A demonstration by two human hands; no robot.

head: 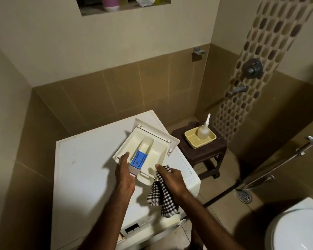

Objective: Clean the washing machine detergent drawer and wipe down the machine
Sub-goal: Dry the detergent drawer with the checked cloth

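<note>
The cream detergent drawer (pixel 152 141), taken out of the machine, is held above the white washing machine top (pixel 85 159). A blue insert (pixel 138 159) sits in its middle compartment. My left hand (pixel 124 172) grips the drawer's near left end, thumb along its side. My right hand (pixel 168 177) holds a black-and-white checked cloth (pixel 161 197) at the drawer's near right corner, the cloth hanging down over the machine's front edge. The empty drawer slot (pixel 132 227) shows dark on the machine's front panel below.
A dark brown stool (pixel 206 150) to the right of the machine carries a yellow basket (pixel 192 141) with a nozzle bottle (pixel 202 130). A toilet (pixel 296 230) stands at bottom right, a floor drain (pixel 244 195) and spray hose (pixel 278 163) beside it. Taps (pixel 253 68) on the tiled wall.
</note>
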